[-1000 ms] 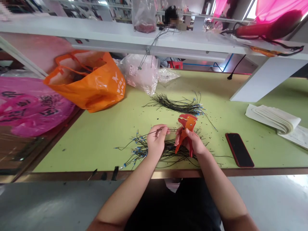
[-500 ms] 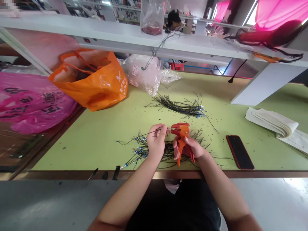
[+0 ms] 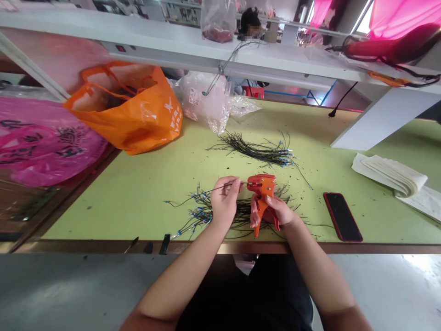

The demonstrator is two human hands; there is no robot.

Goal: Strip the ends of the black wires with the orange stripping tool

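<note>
A black wire (image 3: pixel 223 187) is pinched in my left hand (image 3: pixel 224 197); its blue-tipped tail hangs out to the left. The wire's other end reaches the jaws of an orange wire stripper (image 3: pixel 267 187). My right hand (image 3: pixel 280 210) is wrapped round the stripper's handles. Whether the jaws grip the wire is too small to tell. Under both hands lies a pile of black wires (image 3: pixel 243 209), with blue tips showing on its left side. Farther back lies a second bundle of black wires (image 3: pixel 255 149), blue tips toward the right.
A phone (image 3: pixel 342 216) and folded papers (image 3: pixel 389 174) lie to the right. An orange bag (image 3: pixel 138 119), a pink plastic bag (image 3: pixel 51 142) and clear plastic bags (image 3: pixel 206 99) stand left and behind. A white shelf (image 3: pixel 165 46) spans the back. Small black scraps dot the green tabletop (image 3: pixel 120 197).
The wire stripper has shifted slightly to the right in my right hand. My left hand keeps its pinch on the wire, nearly in place. The view has tilted a little.
</note>
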